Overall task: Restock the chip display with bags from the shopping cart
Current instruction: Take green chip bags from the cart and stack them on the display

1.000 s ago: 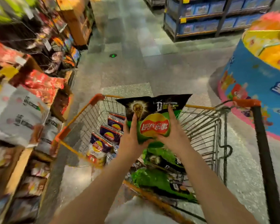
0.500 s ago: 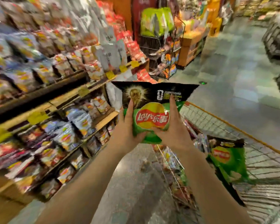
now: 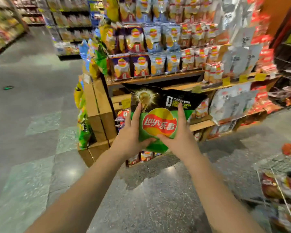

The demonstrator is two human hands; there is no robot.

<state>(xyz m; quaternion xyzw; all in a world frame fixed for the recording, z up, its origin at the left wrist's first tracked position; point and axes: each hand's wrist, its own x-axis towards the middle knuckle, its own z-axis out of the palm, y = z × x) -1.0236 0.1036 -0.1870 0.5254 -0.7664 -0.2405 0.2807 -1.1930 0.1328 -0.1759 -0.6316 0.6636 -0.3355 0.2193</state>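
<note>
A green and black Lay's chip bag [image 3: 160, 115] is held up in front of me at mid-frame. My left hand [image 3: 131, 133] grips its left side, thumb across the lower front. My right hand [image 3: 180, 133] grips its right side the same way. Behind the bag stands the wooden chip display [image 3: 151, 78], its shelves packed with several purple, blue and red bags. The shopping cart [image 3: 282, 182] shows only at the lower right edge, with a few bags inside its wire basket and an orange corner on top.
Green and yellow bags [image 3: 97, 59] hang on the display's left end above stacked wooden crates [image 3: 97, 111]. Grey tiled floor [image 3: 32, 115] opens to the left. More stocked shelves [image 3: 67, 26] line the far aisle.
The view has swung left from the cart to face the chip display. Both hands keep the same hold on the bag. The cart has slid to the right edge.
</note>
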